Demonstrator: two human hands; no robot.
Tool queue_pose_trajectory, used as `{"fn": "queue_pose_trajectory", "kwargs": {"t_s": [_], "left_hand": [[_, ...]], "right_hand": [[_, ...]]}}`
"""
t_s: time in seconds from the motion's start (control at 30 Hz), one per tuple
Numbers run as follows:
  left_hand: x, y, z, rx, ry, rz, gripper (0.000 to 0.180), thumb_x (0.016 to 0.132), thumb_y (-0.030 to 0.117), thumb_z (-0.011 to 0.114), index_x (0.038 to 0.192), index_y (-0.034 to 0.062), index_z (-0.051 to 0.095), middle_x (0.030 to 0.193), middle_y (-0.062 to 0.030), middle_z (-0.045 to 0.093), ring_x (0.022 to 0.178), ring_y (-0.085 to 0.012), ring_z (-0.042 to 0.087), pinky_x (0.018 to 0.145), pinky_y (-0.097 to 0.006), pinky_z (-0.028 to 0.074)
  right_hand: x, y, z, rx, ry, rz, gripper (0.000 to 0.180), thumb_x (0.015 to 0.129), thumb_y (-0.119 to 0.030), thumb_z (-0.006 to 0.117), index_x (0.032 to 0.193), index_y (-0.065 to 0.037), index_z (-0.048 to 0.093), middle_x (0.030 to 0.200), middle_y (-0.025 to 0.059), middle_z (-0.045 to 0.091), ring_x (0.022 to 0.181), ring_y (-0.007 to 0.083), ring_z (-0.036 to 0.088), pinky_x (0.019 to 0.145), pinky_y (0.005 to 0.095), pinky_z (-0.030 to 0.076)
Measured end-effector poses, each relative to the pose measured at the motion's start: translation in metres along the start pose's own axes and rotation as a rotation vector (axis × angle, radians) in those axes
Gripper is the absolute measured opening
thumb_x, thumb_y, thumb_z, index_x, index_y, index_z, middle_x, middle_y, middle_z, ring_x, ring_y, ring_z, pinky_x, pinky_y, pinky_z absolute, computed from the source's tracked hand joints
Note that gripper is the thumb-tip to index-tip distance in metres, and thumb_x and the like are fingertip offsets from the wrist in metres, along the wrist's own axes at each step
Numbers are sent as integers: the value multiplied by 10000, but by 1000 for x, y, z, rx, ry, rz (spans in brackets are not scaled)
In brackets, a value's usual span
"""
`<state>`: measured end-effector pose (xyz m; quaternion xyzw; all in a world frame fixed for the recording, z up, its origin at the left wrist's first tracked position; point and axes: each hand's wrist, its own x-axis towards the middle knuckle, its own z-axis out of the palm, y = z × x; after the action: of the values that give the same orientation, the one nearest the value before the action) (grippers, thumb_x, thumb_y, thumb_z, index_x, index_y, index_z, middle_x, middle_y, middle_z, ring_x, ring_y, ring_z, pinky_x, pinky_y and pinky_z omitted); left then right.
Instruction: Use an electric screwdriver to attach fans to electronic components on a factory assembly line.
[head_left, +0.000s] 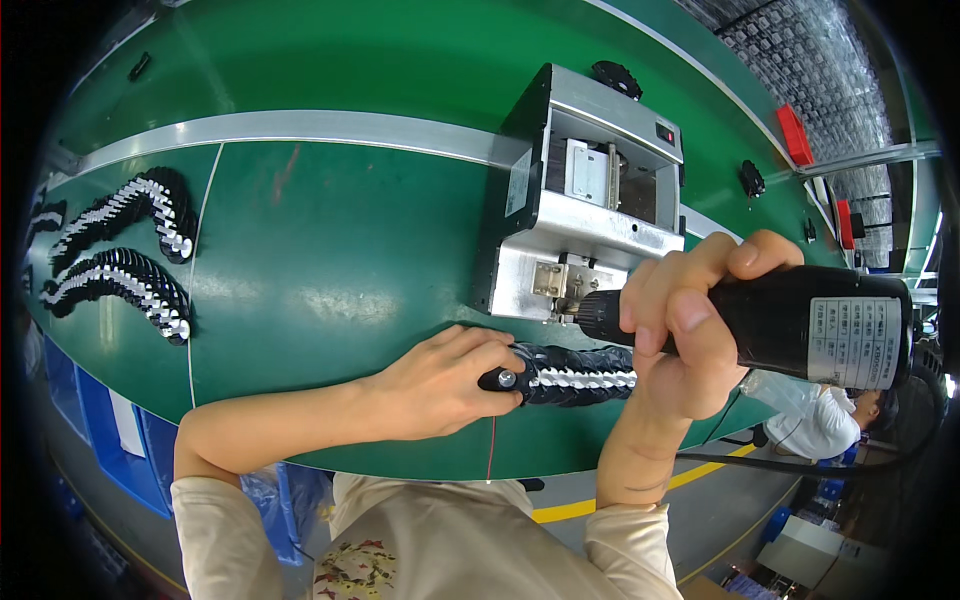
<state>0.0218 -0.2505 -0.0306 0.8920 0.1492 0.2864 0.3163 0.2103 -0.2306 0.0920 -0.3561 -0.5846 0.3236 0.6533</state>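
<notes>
My left hand (pixel 455 383) is closed on the near-left end of a black segmented strip (pixel 590 378) with a white zigzag row along its middle. A round silver screw head shows at that end, by my fingertips. The strip lies on the green bench, and its far end runs behind my right forearm. My right hand (pixel 690 325) is wrapped round a black electric screwdriver (pixel 770 325) with a white label. Its ribbed nose points left, at the front of a silver screw feeder (pixel 590 225), close to the small metal outlet. Whether the bit touches the outlet I cannot tell.
Two similar strips (pixel 120 285) lie at the bench's left, past a white line. Small black parts (pixel 752 178) and red bins (pixel 795 135) are on the far side. Blue bins (pixel 110 425) stand below the left edge. Another person (pixel 820 420) is at the right.
</notes>
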Motion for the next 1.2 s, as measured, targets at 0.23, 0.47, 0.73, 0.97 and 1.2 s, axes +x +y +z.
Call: {"fn": "queue_pose_trajectory", "kwargs": {"t_s": [0.23, 0.47, 0.73, 0.97, 1.2], "left_hand": [[-5, -1, 4, 13, 34, 6, 255, 724, 96, 688, 976, 124, 714, 1136, -96, 560, 1145, -306, 545, 915, -409, 480], [-4, -2, 5, 57, 66, 18, 155, 775, 167, 706, 927, 153, 734, 1096, -62, 583, 1112, -298, 584, 867, -405, 505], [-4, -1, 5, 48, 78, 4, 135, 779, 162, 700, 909, 166, 734, 1093, -58, 588, 1115, -296, 585, 854, -400, 510], [-4, -2, 4, 33, 47, 2, 210, 744, 143, 662, 943, 139, 728, 1105, -84, 584, 1142, -288, 558, 921, -386, 475], [-3, -2, 3, 48, 50, 4, 197, 750, 158, 697, 943, 167, 735, 1110, -62, 592, 1126, -300, 581, 836, -392, 504]], "right_hand": [[-43, -15, -2, 238, 54, 63, 427, 811, 22, 696, 1104, -116, 417, 679, 36, 507, 486, 158, 502, 483, 335, 458], [-64, -9, 4, 202, 70, 152, 408, 819, 10, 679, 1094, -103, 400, 673, 43, 503, 476, 155, 494, 489, 337, 456], [-70, -7, 3, 123, -70, 132, 415, 804, 62, 684, 1061, -94, 398, 709, 71, 544, 567, 195, 537, 546, 365, 498], [-62, -6, 1, 192, -33, 40, 389, 816, 48, 629, 1091, -93, 394, 661, 48, 477, 448, 153, 465, 454, 316, 438], [-66, -4, -2, 141, -75, 110, 415, 791, 76, 684, 1070, -82, 421, 691, 69, 553, 522, 187, 534, 515, 343, 504]]}}
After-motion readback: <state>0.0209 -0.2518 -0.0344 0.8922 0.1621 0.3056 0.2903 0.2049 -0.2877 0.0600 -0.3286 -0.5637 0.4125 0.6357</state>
